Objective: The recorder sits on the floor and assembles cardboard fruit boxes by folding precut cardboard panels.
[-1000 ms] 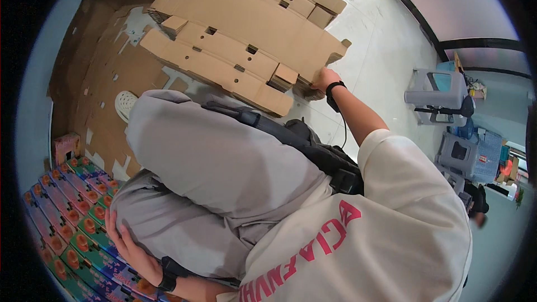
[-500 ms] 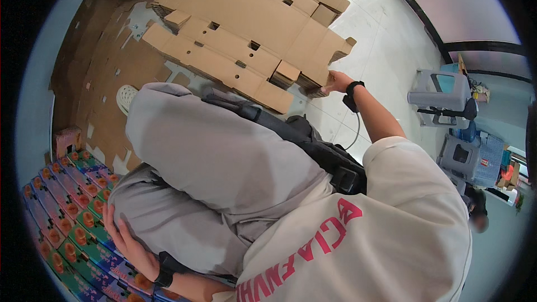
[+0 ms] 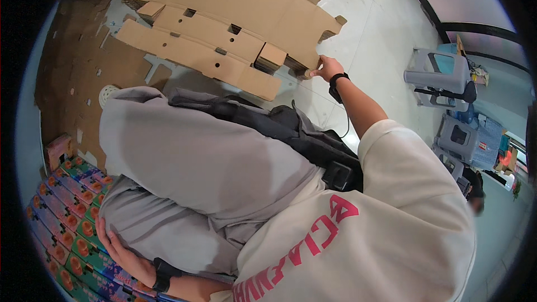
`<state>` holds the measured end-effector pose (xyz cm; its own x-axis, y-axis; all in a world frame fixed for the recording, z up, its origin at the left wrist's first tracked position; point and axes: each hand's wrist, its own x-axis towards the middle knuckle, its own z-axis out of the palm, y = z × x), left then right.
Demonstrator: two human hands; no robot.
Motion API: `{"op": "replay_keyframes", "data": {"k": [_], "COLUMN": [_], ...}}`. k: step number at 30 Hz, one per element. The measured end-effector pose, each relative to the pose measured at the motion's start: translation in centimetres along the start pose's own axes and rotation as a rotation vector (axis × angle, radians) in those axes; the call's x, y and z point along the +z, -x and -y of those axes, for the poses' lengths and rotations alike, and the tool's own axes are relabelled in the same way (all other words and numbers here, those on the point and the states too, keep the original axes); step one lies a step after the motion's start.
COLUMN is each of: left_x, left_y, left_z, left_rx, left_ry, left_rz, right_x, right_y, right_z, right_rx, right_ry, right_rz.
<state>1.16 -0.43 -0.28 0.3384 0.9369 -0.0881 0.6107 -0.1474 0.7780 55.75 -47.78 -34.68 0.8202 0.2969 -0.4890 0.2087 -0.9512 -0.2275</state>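
Note:
A stack of flat, die-cut brown cardboard sheets [image 3: 246, 5] lies on the floor in front of me, with square slots, round holes and raised folded flaps. My right hand [image 3: 329, 69] reaches out to its near right corner, thumb and fingers closed on the edge there. How many sheets are between the fingers cannot be made out. My left hand [image 3: 124, 254] rests against the side of my bent leg in grey trousers [image 3: 168, 226], its fingers stretched out and holding nothing. Both wrists wear black bands.
Rows of colourful printed boxes [image 3: 72, 223] stand at my lower left, close to my left hand. Worn brown cardboard [image 3: 72, 78] covers the floor at left. On the right are grey plastic stools [image 3: 442, 78] and a blue crate [image 3: 488, 140]. A person [image 3: 475, 190] is partly visible at far right.
The whole view has shifted, so the cardboard and my right hand appear slightly higher and further left. My right hand keeps its grip on the corner; my left stays against my leg.

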Motion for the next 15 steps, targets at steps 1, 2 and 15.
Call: {"op": "replay_keyframes", "data": {"k": [1, 2, 15], "left_x": [0.0, 0.0, -0.4], "left_y": [-0.1, -0.2, -0.8], "left_z": [0.0, 0.0, 0.0], "left_rx": [-0.014, -0.003, -0.009], "left_ry": [0.004, -0.012, -0.011], "left_rz": [-0.006, -0.012, 0.031], "right_x": [0.1, 0.2, -7.3], "right_y": [0.1, 0.3, -6.2], "right_z": [0.0, 0.1, -4.4], "right_rx": [-0.001, 0.018, -0.098], "right_ry": [0.008, 0.019, 0.084], "right_rz": [-0.009, 0.007, -0.683]}}
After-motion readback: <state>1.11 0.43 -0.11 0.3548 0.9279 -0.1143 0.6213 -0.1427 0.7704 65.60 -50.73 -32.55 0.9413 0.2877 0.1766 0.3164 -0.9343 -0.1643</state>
